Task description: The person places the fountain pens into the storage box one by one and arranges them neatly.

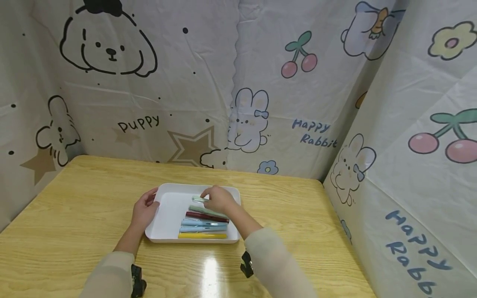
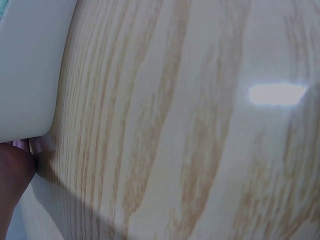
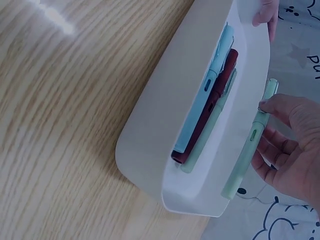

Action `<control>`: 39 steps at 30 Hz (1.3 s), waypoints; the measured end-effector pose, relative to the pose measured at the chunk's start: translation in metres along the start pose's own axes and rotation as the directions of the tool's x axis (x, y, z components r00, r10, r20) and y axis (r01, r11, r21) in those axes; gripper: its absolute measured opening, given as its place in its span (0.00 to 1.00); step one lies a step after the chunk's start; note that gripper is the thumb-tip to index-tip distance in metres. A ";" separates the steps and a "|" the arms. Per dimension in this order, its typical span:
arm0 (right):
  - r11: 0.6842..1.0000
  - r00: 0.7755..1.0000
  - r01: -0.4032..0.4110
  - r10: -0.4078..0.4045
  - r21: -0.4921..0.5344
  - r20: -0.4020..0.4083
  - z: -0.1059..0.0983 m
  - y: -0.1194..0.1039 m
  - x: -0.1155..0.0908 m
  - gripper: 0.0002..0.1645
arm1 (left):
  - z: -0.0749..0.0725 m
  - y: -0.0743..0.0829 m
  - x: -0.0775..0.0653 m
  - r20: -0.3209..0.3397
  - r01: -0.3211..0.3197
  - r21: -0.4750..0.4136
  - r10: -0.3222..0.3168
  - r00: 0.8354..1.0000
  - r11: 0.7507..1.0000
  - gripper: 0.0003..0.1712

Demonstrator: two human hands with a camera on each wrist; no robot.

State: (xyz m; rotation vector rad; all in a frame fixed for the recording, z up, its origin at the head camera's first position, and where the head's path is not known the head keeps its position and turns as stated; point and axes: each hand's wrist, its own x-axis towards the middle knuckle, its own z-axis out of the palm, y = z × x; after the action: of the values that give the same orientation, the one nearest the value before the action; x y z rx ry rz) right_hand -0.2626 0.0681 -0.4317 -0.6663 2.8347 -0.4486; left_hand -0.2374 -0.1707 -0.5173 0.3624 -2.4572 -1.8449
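Observation:
A white tray [image 1: 167, 215] lies on the wooden table. My left hand [image 1: 145, 211] grips its left end, the thumb at the rim; in the right wrist view that hand [image 3: 267, 15] shows at the tray's far end. My right hand [image 1: 220, 200] pinches a light green pen [image 3: 252, 135] between thumb and fingers, above the tray's back part. In front of it, side by side in the tray, lie another green pen [image 3: 210, 125], a dark red pen [image 1: 206, 216], light blue pens [image 1: 203, 228] and a yellow pen [image 1: 202, 236].
The wooden table [image 1: 283, 231] stretches out around the tray. Printed cloth [image 1: 179, 91] hangs behind the table and along its sides. A dark wrist device [image 1: 138, 281] sits on the left sleeve, another device [image 1: 246, 265] on the right one.

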 end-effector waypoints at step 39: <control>0.998 0.997 -0.048 0.046 -0.036 -0.062 0.031 0.005 0.008 0.15 | 0.001 0.003 -0.002 0.005 0.009 -0.020 -0.009 1.000 1.000 0.29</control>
State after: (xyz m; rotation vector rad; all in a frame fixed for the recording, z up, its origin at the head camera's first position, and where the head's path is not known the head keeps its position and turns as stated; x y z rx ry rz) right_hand -0.2639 0.0605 -0.4632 -0.6007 2.9160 -0.4163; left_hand -0.2361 -0.1686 -0.5146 0.3693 -2.4426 -1.8741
